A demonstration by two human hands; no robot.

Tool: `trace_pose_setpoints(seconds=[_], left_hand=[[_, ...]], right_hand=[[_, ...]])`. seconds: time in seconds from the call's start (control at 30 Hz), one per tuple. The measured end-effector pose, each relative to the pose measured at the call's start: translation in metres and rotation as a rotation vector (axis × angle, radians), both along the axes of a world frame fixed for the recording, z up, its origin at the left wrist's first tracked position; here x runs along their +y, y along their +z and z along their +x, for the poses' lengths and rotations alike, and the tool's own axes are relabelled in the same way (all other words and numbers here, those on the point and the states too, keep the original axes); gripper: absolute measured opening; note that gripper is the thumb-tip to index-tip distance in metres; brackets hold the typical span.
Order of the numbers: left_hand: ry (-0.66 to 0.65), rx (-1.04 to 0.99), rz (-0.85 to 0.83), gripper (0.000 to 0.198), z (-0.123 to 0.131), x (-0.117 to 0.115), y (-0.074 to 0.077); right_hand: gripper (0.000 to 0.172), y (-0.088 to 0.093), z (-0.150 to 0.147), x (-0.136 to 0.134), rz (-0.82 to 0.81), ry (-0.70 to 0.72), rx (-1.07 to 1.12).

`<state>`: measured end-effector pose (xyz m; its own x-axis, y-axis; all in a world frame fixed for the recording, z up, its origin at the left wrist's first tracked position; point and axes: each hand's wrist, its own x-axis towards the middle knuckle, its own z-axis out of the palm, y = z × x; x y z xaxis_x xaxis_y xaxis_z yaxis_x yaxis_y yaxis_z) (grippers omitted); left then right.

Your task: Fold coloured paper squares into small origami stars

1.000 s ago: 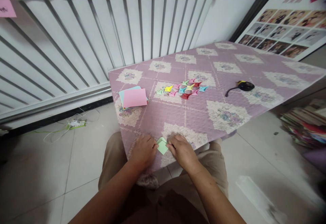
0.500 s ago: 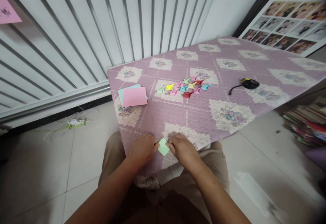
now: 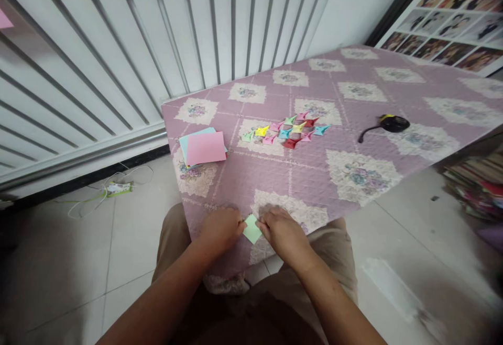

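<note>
The purple-clothed tabletop [image 3: 243, 172] carried a stack of sheets [image 3: 204, 147] near its left edge and a cluster of folded pieces [image 3: 288, 130]. At its near edge, the left hand [image 3: 222, 230] and right hand [image 3: 281, 232] each pinched one side of a green paper square [image 3: 252, 229].

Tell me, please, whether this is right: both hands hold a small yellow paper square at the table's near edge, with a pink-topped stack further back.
Not quite: the head view shows the paper square is light green, not yellow. The left hand and right hand do hold it at the near edge of the table, the pink-topped stack further back.
</note>
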<state>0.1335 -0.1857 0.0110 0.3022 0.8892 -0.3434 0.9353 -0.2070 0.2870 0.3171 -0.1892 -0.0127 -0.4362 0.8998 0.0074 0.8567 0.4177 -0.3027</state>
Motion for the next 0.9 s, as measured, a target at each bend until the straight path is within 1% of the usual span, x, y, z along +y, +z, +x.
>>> trace_pose_setpoints(seconds=[0.17, 0.3, 0.43, 0.57, 0.7, 0.9], left_hand=[[0.01, -0.003, -0.03, 0.026, 0.0, 0.003, 0.001], [0.02, -0.022, -0.03, 0.022, -0.002, 0.003, 0.0], [0.029, -0.047, 0.004, 0.016, -0.006, 0.002, -0.006], [-0.011, -0.068, 0.059, 0.012, -0.011, -0.001, -0.014], [-0.115, -0.085, 0.139, 0.012, -0.013, -0.003, -0.017], [-0.442, -0.12, 0.285, 0.02, -0.016, -0.01, -0.018]], right_hand=[[0.011, 0.002, -0.001, 0.0, -0.009, -0.015, 0.012], [0.012, 0.0, -0.001, -0.001, -0.005, -0.026, 0.047], [0.01, -0.002, 0.0, -0.002, 0.0, -0.06, 0.107], [0.013, -0.004, 0.001, -0.002, 0.009, -0.097, 0.163], [0.016, -0.006, 0.001, -0.002, 0.028, -0.092, 0.202], [0.014, -0.01, 0.001, -0.004, 0.091, -0.091, 0.223]])
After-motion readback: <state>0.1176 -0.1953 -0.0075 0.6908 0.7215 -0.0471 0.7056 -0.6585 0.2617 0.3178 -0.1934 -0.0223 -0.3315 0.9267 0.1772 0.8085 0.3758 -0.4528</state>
